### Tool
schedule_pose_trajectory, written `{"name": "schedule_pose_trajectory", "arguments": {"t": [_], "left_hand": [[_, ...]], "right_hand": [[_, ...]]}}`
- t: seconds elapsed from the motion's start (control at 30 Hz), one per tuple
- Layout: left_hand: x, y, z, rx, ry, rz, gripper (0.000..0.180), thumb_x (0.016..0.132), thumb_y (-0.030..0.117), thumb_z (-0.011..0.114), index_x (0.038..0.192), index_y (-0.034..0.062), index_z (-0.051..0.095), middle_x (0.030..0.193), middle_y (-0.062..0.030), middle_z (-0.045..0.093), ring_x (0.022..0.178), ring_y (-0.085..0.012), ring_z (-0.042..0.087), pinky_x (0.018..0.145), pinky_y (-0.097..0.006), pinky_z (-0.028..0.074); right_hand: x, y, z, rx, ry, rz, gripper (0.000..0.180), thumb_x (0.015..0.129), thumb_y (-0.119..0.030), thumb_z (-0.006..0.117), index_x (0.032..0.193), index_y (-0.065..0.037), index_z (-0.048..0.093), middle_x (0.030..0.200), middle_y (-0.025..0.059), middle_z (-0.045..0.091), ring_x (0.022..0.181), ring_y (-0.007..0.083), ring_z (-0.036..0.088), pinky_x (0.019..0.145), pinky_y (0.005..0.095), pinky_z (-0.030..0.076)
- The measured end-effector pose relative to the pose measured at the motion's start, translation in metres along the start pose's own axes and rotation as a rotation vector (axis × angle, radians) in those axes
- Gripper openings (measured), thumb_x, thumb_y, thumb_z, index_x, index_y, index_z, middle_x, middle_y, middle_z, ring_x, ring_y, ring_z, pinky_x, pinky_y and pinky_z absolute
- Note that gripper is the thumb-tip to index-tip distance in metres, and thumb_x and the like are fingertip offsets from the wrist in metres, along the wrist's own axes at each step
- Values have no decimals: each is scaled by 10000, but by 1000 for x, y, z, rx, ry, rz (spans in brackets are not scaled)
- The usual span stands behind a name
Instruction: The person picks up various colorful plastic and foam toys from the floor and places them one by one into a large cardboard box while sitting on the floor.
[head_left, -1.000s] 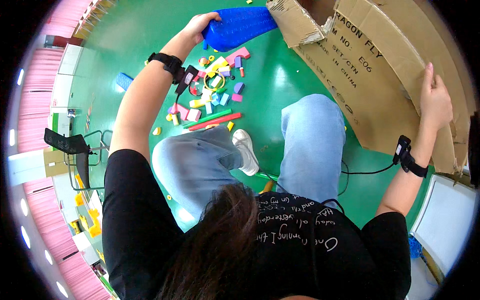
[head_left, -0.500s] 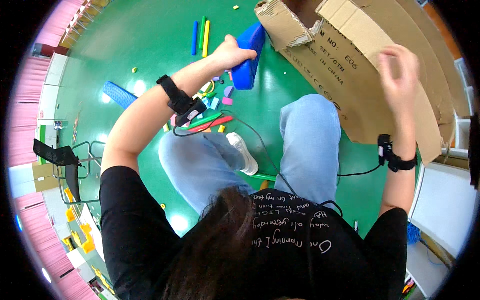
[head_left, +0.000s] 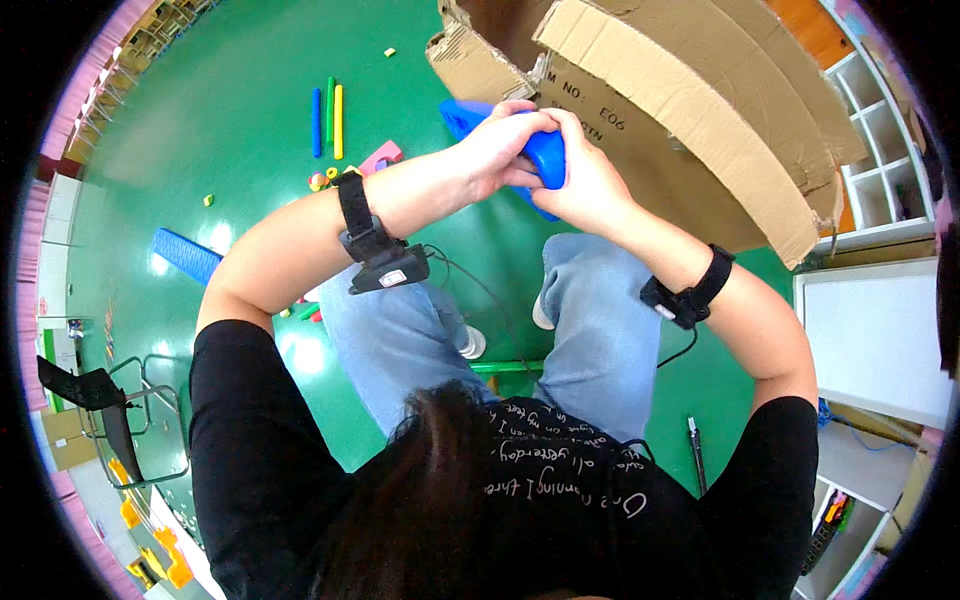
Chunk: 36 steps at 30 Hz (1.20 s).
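Blue foam block [head_left: 545, 150] in both hands — beside the large open cardboard box [head_left: 660, 110].
Left hand [head_left: 495, 150] and right hand [head_left: 590, 185] are clamped on it — not yet boxed; coloured foam sticks [head_left: 332, 115] lie scattered on the green floor [head_left: 230, 130].

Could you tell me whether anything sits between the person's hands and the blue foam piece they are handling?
Nothing visible does. Both the left hand and the right hand are already wrapped around the blue foam piece, held above the knees. The open cardboard box lies just beyond it, with its flap close to the piece.
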<state>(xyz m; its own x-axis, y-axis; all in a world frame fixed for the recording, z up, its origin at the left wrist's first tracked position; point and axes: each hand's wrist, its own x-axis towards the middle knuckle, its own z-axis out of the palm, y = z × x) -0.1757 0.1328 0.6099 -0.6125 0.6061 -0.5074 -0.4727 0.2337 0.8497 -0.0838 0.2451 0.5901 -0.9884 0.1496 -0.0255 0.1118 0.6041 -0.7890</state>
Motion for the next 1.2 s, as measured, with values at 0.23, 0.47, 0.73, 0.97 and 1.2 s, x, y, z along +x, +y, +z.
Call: {"name": "schedule_pose_trajectory", "arguments": {"t": [0.23, 0.47, 0.73, 0.97, 1.2], "left_hand": [[7, -5, 2, -45, -319, 101, 486, 845, 102, 483, 1314, 110, 356, 938, -85, 584, 839, -168, 591, 718, -331, 501], [40, -45, -40, 308, -48, -34, 413, 826, 248, 508, 1208, 109, 433, 915, -42, 577, 837, -139, 552, 738, -333, 474], [62, -120, -105, 474, 45, -608, 534, 860, 452, 403, 1303, 157, 377, 1273, -128, 417, 1172, -279, 405, 852, -555, 415], [88, -107, -168, 782, 615, -131, 612, 822, 457, 419, 1294, 68, 384, 1323, -259, 345, 1233, -401, 323, 1036, -449, 251], [72, -44, -198, 490, 1135, 632, 435, 867, 299, 459, 1217, 43, 412, 1219, -201, 384, 1148, -338, 328, 999, -420, 249]], "right_hand": [[-10, 22, -12, 166, 186, 28, 763, 591, -79, 676, 1265, -89, 318, 1091, 202, 554, 1007, 323, 569, 857, 384, 465], [-16, 14, -53, 681, 372, 461, 577, 596, -38, 621, 1148, -13, 455, 1002, 108, 568, 845, 199, 589, 717, 370, 517], [-72, 45, -107, 962, 113, 702, 304, 685, -121, 561, 984, -71, 570, 935, 64, 604, 821, 201, 593, 726, 392, 494], [-143, -11, -157, 1074, 405, 458, 449, 676, -55, 532, 1118, 18, 519, 1047, 128, 586, 971, 238, 556, 876, 354, 452], [-251, -2, -217, 1285, 700, 224, 451, 762, -90, 548, 1174, 68, 457, 1151, 213, 537, 1041, 325, 537, 929, 457, 429]]}}
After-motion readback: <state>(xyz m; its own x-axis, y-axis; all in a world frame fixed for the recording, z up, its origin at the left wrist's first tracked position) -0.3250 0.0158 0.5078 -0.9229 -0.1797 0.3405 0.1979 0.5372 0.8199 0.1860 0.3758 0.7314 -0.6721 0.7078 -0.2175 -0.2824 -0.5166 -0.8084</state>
